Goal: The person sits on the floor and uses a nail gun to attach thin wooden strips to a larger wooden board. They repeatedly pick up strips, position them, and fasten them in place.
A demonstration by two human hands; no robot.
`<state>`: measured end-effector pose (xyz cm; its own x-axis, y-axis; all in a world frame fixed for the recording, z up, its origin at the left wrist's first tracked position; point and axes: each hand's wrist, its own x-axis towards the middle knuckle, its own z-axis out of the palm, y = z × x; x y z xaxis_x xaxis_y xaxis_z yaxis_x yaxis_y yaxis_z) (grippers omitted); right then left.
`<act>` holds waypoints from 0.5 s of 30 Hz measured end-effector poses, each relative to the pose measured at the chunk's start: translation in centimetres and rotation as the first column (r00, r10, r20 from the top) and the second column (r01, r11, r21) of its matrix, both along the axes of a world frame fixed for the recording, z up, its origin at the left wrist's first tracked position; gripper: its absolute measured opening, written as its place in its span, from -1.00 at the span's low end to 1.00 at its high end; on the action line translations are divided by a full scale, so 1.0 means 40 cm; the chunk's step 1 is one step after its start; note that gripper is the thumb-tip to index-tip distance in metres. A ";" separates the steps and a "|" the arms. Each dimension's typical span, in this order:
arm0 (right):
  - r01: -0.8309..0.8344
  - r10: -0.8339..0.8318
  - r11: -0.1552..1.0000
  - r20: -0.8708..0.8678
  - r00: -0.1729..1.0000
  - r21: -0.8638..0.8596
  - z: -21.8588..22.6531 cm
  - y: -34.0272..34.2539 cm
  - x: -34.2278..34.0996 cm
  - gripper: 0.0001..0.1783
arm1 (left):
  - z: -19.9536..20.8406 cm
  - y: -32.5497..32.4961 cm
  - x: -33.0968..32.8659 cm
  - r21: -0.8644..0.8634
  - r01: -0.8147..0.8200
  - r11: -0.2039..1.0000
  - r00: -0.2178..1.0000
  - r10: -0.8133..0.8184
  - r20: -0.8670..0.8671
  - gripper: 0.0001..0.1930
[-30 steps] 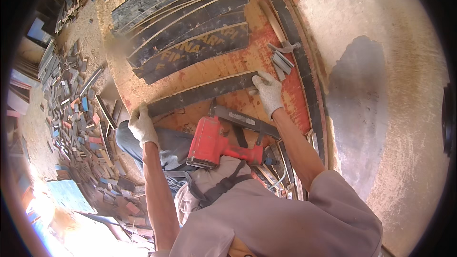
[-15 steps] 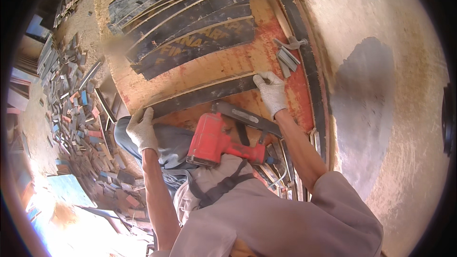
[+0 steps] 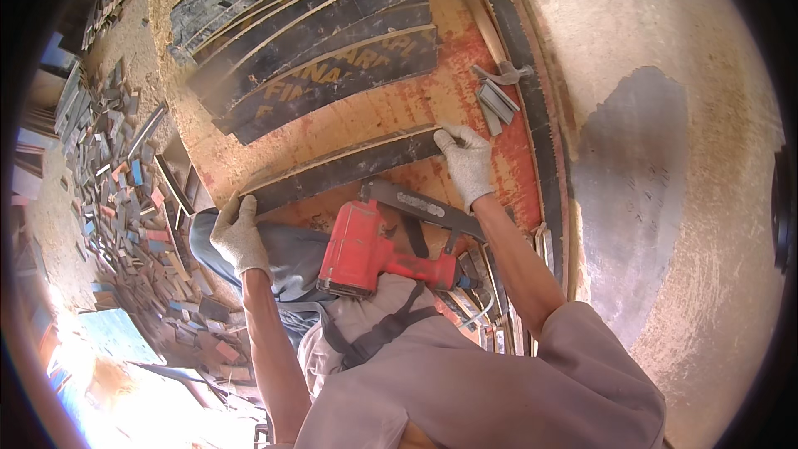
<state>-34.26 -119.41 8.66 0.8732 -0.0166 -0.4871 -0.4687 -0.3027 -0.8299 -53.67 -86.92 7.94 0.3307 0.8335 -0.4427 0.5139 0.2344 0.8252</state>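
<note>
The left hand (image 3: 239, 237), in a pale knitted glove, grips the near-left end of a long, narrow, dark-faced wooden strip (image 3: 349, 165), its thumb raised by the edge and its other fingers mostly hidden; the right hand (image 3: 465, 165), gloved alike, pinches the opposite end between thumb and fingers. With one hand at each end, the strip lies crosswise before the person, a hold that probably keeps so long a piece level and straight. It sits over the bare middle of the worn orange-red wooden bench (image 3: 374, 120); whether it touches that surface or hangs just above it, I cannot tell. Beyond it, overlapping dark wooden planks (image 3: 332, 87) lie roughly parallel to it, perhaps so that each can be taken up the same way round. The red-bodied nail gun with a black magazine (image 3: 353, 245) rests across the lap, seemingly parked there to leave both hands free yet within reach. Near the bench's right edge, a metal-headed claw hammer (image 3: 505, 75) lies beside grey metal fastener strips (image 3: 496, 106), likely set aside from the working area. Small mixed-colour wooden offcuts (image 3: 158, 241) litter the floor at left.
</note>
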 end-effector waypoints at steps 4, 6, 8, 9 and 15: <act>0.045 -0.045 0.999 -0.001 0.999 0.030 -0.003 0.011 -0.001 -0.71 | -0.002 0.005 -0.001 -0.008 -0.021 1.000 1.000 0.021 0.005 -0.61; 0.061 -0.061 0.998 0.015 0.998 0.012 -0.007 0.011 0.000 -0.72 | -0.013 0.005 -0.006 0.056 0.003 0.998 1.000 -0.001 -0.029 -0.61; 0.056 -0.056 0.998 0.004 0.998 0.003 -0.006 0.013 -0.001 -0.73 | -0.001 -0.005 0.001 0.100 -0.005 0.995 0.998 0.011 -0.057 -0.62; 0.033 -0.033 0.999 -0.013 0.999 -0.029 0.002 0.013 0.003 -0.74 | 0.003 -0.008 0.002 0.103 -0.006 0.995 0.998 0.012 -0.064 -0.63; 0.010 -0.010 1.000 0.058 0.998 0.004 -0.046 -0.018 -0.001 -0.80 | 0.032 -0.010 0.020 0.062 -0.030 0.998 0.998 0.033 -0.053 -0.62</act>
<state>-34.29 -120.15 6.83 0.9000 -0.0235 -0.4353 -0.4222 -0.2955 -0.8570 -52.87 -87.33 9.23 0.2810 0.8690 -0.4074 0.5511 0.2014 0.8098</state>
